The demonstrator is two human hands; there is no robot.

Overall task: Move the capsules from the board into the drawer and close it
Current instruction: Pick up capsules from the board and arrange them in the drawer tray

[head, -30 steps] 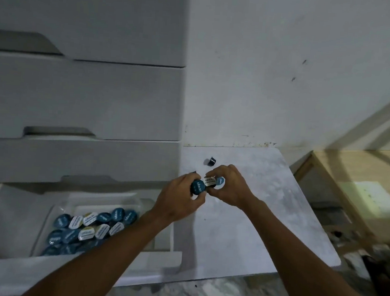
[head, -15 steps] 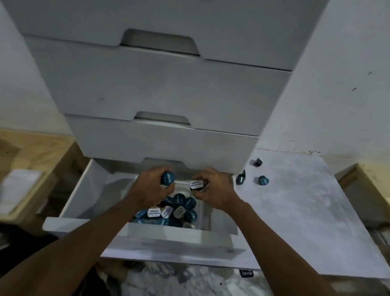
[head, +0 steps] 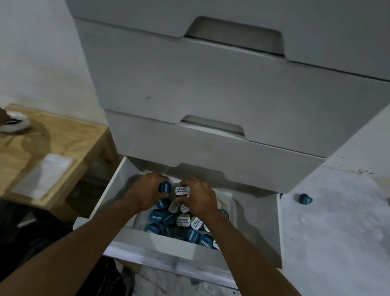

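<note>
Blue capsule [head: 164,187] in left hand [head: 142,194], white capsule [head: 182,191] in right hand [head: 200,200]

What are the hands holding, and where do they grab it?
The left hand holds a blue capsule and the right hand a white-lidded capsule, each gripped round its body, with the lid showing.
</note>
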